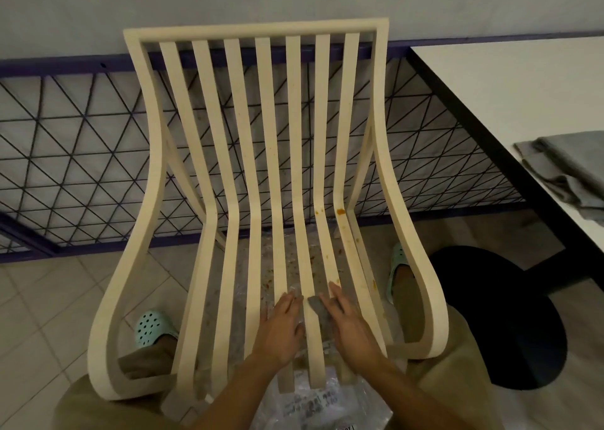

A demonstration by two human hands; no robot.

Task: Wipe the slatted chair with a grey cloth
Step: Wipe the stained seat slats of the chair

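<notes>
A cream slatted chair [261, 135] stands in front of me, with its back toward a wire fence. Orange-brown stains mark the right-hand slats near the seat bend [341, 211]. My right hand [349, 325] lies flat on the seat slats at the front and presses a small grey cloth [318, 308], of which only a strip shows beside my fingers. My left hand [281, 328] rests flat on the neighbouring slats just to the left, fingers together, holding nothing.
A white table [523, 96] with a dark edge stands to the right, carrying folded grey cloths [568, 168]. Its round black base [503, 315] sits on the tiled floor by my right foot. Clear plastic sheeting [313, 403] lies under the chair. A dark wire fence [81, 155] runs behind.
</notes>
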